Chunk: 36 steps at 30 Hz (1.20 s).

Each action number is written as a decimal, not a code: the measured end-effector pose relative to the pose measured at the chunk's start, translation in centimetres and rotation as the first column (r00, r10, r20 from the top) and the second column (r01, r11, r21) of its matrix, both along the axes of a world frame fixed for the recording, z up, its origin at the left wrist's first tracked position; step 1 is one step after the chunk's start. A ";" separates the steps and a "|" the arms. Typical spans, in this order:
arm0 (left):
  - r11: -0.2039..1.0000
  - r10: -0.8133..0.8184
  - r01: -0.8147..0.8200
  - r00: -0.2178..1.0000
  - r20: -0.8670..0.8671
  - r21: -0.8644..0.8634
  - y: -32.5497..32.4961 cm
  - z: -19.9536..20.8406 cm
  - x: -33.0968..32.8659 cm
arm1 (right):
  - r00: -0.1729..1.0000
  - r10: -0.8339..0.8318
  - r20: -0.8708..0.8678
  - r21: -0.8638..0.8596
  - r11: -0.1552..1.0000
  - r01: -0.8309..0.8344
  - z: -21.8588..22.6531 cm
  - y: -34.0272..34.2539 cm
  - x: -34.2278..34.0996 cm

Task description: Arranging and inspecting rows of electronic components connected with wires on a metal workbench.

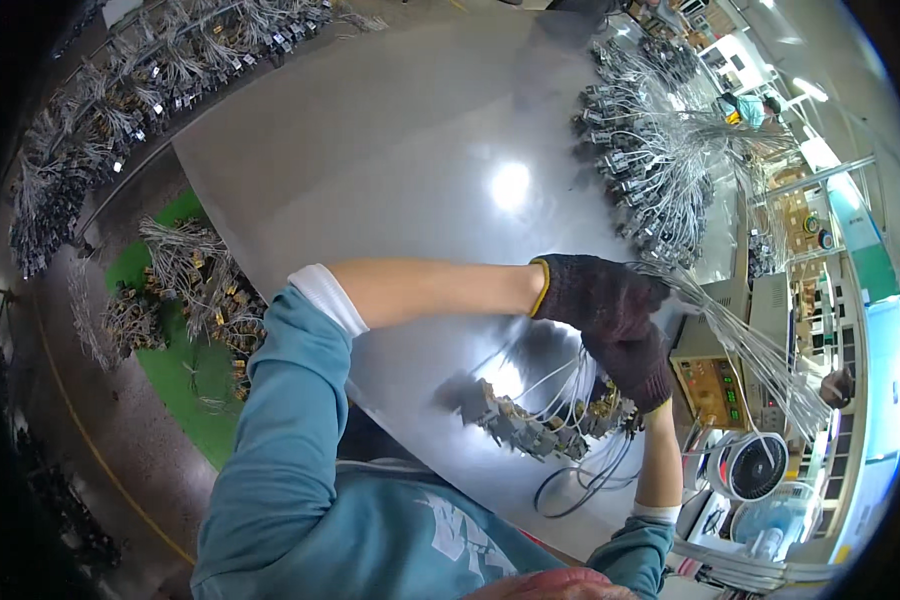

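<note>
Head view: left hand (598,292) — dark-gloved, forearm lying level from the left — closed around a wire bundle (740,345). Right hand (635,365), just below and touching it, also grips the bundle. Wires run down-right from the fists; connectors (530,425) hang beneath them.

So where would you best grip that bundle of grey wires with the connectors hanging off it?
Probably around the gathered stem of the wire bundle, where both gloved hands, left hand and right hand, already close on it, coming from the side. There the strands run tight together; the connector ends splay loosely on the table.
</note>
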<state>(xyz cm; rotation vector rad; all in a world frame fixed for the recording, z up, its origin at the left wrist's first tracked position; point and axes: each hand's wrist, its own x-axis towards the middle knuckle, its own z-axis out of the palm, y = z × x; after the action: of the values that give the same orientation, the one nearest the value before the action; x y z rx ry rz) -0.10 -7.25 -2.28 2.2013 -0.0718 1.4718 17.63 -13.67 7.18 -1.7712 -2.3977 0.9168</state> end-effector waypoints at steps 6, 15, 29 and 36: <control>-0.723 0.659 -0.386 -0.139 0.739 0.573 -0.2 2.2 0.3 | 0.981 0.148 -0.127 0.404 0.911 -0.085 -2.3 0.4 1.9; 0.184 0.954 -0.588 0.300 0.001 0.788 -0.7 6.1 0.7 | 0.992 -0.048 0.120 0.767 0.638 -0.062 -2.0 17.5 10.8; -0.117 0.979 -0.249 0.131 0.153 0.961 5.9 2.0 3.3 | 0.864 -0.224 0.451 0.785 0.561 -0.264 -9.7 17.0 8.2; 0.745 0.641 -0.476 0.316 -0.700 0.468 7.8 -0.3 3.6 | 0.884 -0.399 0.243 0.799 0.600 0.051 -9.5 21.6 7.3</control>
<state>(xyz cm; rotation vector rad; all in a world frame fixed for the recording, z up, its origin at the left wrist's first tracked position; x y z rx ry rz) 3.53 0.58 -2.61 3.0286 1.0562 0.4434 24.95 7.92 -2.29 -1.8790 -2.0987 -0.5504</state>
